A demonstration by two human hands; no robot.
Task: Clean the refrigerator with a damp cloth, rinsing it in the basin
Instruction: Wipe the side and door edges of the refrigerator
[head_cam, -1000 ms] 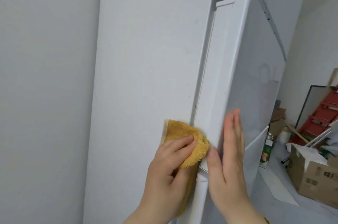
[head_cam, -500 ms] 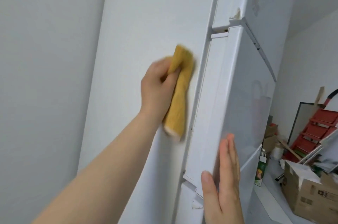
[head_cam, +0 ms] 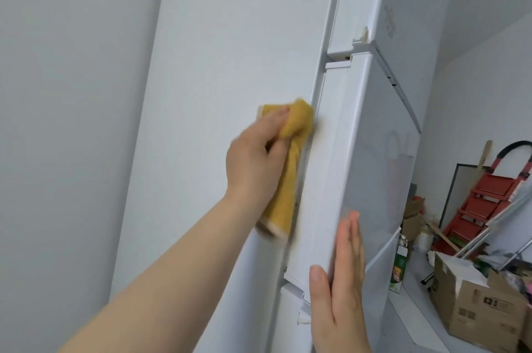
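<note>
The tall white refrigerator [head_cam: 230, 64] fills the middle of the view, seen from its left side panel, with its doors on the right. My left hand [head_cam: 253, 159] holds a yellow cloth [head_cam: 283, 182] pressed against the side panel close to the door seam, at mid height. The cloth hangs down below the hand and is blurred. My right hand [head_cam: 339, 286] lies flat with straight fingers on the front corner edge of the middle door, lower right. No basin is in view.
A plain grey wall [head_cam: 63, 122] stands close on the left. To the right, on the floor, are a cardboard box [head_cam: 472, 301], a red step ladder [head_cam: 489, 203], a green carton [head_cam: 398, 272] and other clutter.
My left hand rose with the cloth from low on the side panel to mid height over the last second, then slid slightly down. The right hand stays flat on the door edge.
</note>
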